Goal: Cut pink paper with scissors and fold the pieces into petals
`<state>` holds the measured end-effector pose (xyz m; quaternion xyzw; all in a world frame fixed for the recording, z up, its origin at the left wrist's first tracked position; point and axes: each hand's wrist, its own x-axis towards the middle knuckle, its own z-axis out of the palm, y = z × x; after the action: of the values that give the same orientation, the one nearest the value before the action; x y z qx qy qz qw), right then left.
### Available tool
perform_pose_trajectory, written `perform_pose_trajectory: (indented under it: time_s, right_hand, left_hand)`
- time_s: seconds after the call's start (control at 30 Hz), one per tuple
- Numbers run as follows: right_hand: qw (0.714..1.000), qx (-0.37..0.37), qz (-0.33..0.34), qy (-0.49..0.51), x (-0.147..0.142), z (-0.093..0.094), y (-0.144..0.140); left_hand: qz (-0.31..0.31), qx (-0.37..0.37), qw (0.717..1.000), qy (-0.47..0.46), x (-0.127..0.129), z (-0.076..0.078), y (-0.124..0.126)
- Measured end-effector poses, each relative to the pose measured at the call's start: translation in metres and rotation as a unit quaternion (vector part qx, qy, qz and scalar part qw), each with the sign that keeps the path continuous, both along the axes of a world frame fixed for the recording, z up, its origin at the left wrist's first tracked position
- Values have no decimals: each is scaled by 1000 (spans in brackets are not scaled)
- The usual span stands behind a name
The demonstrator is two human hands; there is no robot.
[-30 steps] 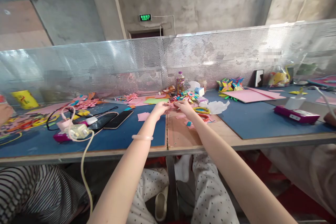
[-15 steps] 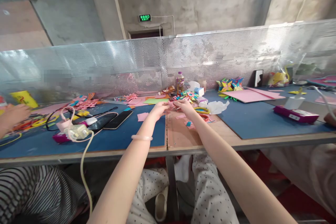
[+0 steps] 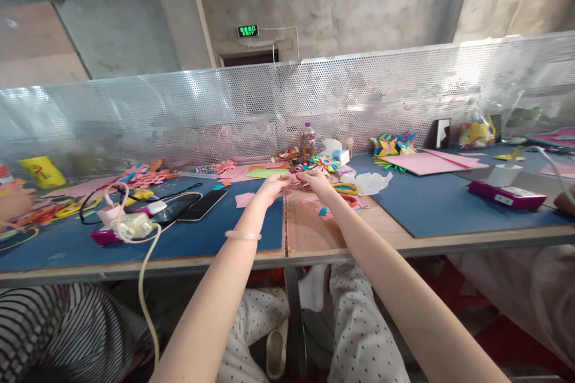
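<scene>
Both my arms reach far out over the table. My left hand (image 3: pixel 272 187) and my right hand (image 3: pixel 315 182) meet at a small pink paper piece (image 3: pixel 293 179), pinching it between the fingertips from either side. A pale bangle sits on my left wrist. Just behind the hands lies a many-coloured folded paper flower (image 3: pixel 324 163). Small pink paper squares (image 3: pixel 245 198) lie on the blue mat (image 3: pixel 215 233) to the left of my hands, and paper scraps lie on the bare wood (image 3: pixel 309 233) below them.
Two phones (image 3: pixel 188 206) and a charger with a pale cable (image 3: pixel 130 225) lie at left. A bottle (image 3: pixel 308 141) stands before the perforated metal screen (image 3: pixel 179 114). A pink sheet (image 3: pixel 426 163) and a purple box (image 3: pixel 507 196) lie at right. Another person's hand (image 3: pixel 13 202) works at far left.
My hands stay at the same spot with only slight finger movement on the pink piece. The other person's hand at far left has shifted about over the coloured strips.
</scene>
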<state>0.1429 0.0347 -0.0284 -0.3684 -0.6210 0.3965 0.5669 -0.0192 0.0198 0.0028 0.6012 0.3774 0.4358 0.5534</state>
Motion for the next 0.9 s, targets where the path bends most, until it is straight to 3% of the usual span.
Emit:
perform_pose_trajectory:
  time_s: [0.9]
  right_hand:
    - [1000, -4, 1, -2, 0, 1, -2]
  left_hand:
    - [2, -5, 1000, -5, -1, -1, 0]
